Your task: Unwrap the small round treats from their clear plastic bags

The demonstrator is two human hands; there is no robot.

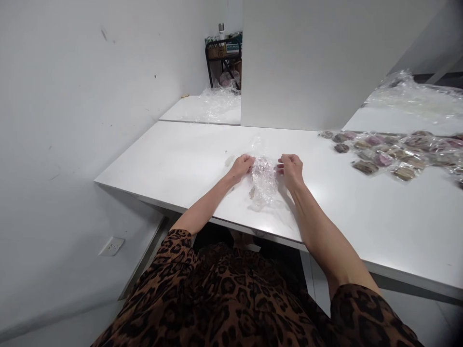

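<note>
A crumpled piece of clear bubble wrap (264,180) lies on the white table in front of me, with something pinkish showing faintly through it. My left hand (243,166) is closed at the wrap's upper left edge, its fingertips pinching the plastic. On the other side, my right hand (291,169) hovers close by the wrap with fingers loosely bent and apart, and nothing visible in them. A narrow gap shows between these fingers and the plastic. What exactly is inside the wrap cannot be made out.
Many flat brown and pink pieces in clear wrapping (405,154) spread over the table's right side. A white panel (307,62) stands behind the white table (152,159). Loose plastic sheeting (219,103) lies behind left, near a black rack (208,60). A wall borders the left.
</note>
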